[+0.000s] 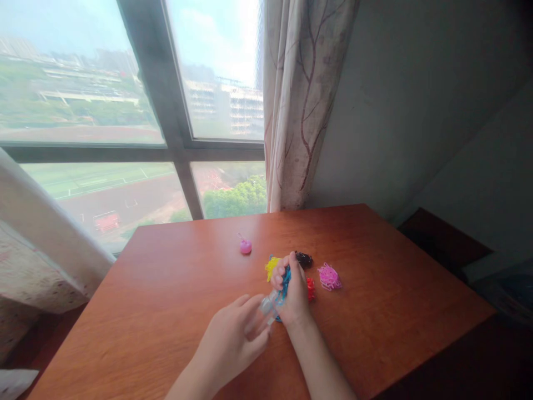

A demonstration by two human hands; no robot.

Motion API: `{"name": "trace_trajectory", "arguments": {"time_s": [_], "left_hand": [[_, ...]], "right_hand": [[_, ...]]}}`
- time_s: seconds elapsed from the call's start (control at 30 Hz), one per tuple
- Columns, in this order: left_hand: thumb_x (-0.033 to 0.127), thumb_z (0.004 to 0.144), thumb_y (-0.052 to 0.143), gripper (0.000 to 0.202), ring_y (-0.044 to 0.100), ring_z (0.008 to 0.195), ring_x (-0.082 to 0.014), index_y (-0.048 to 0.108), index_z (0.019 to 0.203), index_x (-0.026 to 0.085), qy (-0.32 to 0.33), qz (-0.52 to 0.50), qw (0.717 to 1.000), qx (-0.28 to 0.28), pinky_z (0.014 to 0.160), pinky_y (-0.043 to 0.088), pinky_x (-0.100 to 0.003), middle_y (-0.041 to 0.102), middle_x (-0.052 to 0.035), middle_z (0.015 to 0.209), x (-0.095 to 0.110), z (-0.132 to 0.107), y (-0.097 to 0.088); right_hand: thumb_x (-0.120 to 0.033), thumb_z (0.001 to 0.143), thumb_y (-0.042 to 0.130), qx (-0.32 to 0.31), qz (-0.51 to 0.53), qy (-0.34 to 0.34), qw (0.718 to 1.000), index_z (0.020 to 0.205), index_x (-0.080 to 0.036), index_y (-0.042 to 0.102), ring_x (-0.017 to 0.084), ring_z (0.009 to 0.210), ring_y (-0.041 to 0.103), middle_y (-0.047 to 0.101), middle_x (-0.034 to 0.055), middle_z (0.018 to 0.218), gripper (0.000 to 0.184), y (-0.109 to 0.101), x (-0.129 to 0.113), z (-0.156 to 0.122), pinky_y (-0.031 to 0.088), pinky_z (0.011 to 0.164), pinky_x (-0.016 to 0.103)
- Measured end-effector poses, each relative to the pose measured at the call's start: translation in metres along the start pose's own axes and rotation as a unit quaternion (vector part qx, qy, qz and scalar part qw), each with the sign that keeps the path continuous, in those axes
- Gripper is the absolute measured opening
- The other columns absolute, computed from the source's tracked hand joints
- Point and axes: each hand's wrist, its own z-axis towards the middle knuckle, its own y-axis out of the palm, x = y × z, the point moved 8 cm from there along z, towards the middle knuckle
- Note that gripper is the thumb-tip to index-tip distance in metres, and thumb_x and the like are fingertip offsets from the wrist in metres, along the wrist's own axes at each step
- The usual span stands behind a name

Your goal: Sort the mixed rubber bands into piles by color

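Observation:
My left hand (pixel 235 336) is wrapped around a small clear bottle (pixel 267 305), its mouth tilted up toward my other hand. My right hand (pixel 295 291) is closed on a bunch of blue paper clips (pixel 286 279), some of them at the bottle's mouth. Just past my right fingers lies a pile of yellow clips (pixel 272 268). Black clips (pixel 303 259) sit behind that hand, and red clips (pixel 311 289) show beside it, partly hidden. Farther right is a pile of pink clips (pixel 330 276). More blue shows under my hands, mostly covered.
A round pink object (pixel 245 246) with a thin pale part stands alone toward the back of the brown wooden table (pixel 175 278). Beyond the table's far edge are a window (pixel 183 153) and a patterned curtain (pixel 308 100). A grey wall rises on the right.

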Motion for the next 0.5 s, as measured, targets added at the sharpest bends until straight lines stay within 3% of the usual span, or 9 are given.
{"name": "trace_trajectory", "arguments": {"time_s": [0.33, 0.5], "left_hand": [[0.022, 0.081, 0.056, 0.011, 0.057, 0.071, -0.0154, 0.061, 0.090, 0.022, 0.005, -0.001, 1.000, 0.028, 0.062, 0.036, -0.023, 0.064, -0.0002, 0.083, -0.003, 0.000, -0.003], [0.022, 0.080, 0.056, 0.019, 0.060, 0.076, -0.0163, 0.063, 0.097, 0.024, 0.009, -0.003, 0.998, 0.055, 0.066, 0.041, -0.023, 0.066, -0.0010, 0.088, -0.006, 0.000, -0.005]], "right_hand": [[-0.044, 0.083, 0.073, -0.071, -0.016, -0.008, 0.997, 0.077, -0.019, 0.060, 0.006, 0.051, 0.045, 0.053, -0.0048, 0.065, 0.029, 0.012, -0.002, -0.010, 0.034, 0.046, 0.016], [-0.034, 0.084, 0.071, -0.089, -0.004, 0.001, 0.996, 0.086, -0.020, 0.067, 0.008, 0.055, 0.048, 0.053, -0.0048, 0.062, 0.015, 0.016, 0.002, -0.012, 0.038, 0.052, 0.018]]}}
